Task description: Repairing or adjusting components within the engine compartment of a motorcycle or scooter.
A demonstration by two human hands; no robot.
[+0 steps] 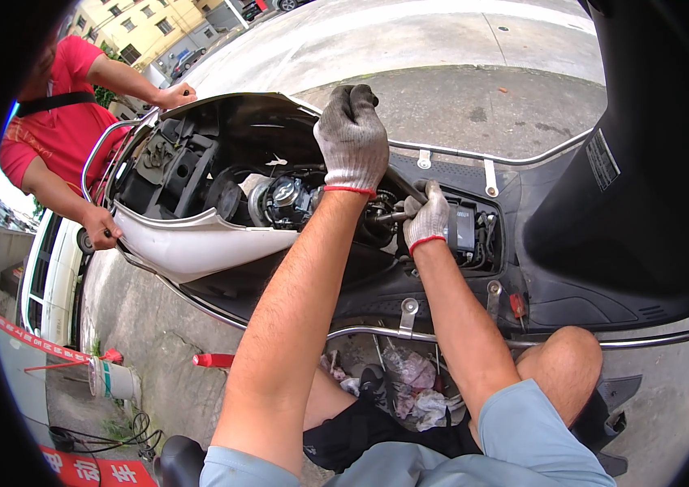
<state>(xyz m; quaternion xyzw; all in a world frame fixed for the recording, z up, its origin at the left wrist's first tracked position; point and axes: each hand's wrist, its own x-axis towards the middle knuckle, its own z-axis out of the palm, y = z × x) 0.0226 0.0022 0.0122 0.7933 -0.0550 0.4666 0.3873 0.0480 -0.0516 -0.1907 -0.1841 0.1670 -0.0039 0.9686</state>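
Note:
My left hand (351,136), in a grey-and-white glove, is closed high over the opened scooter body, on what appears to be the upper end of a long dark bar (405,185). My right hand (429,213), also gloved, is closed around a metal tool (395,217) where it meets that bar, beside the engine parts (286,195). The battery compartment (482,243) is just right of it. A white side panel (198,243) runs along the near side of the body. An orange-handled screwdriver (517,307) lies on the black footboard (580,300).
A person in red (56,134) holds the scooter's rear at left with both hands. A white bucket (113,380), cables (129,434), a red object (214,359) and rags (421,390) are on the ground. A white vehicle (60,284) stands behind; black bodywork (637,219) rises at right.

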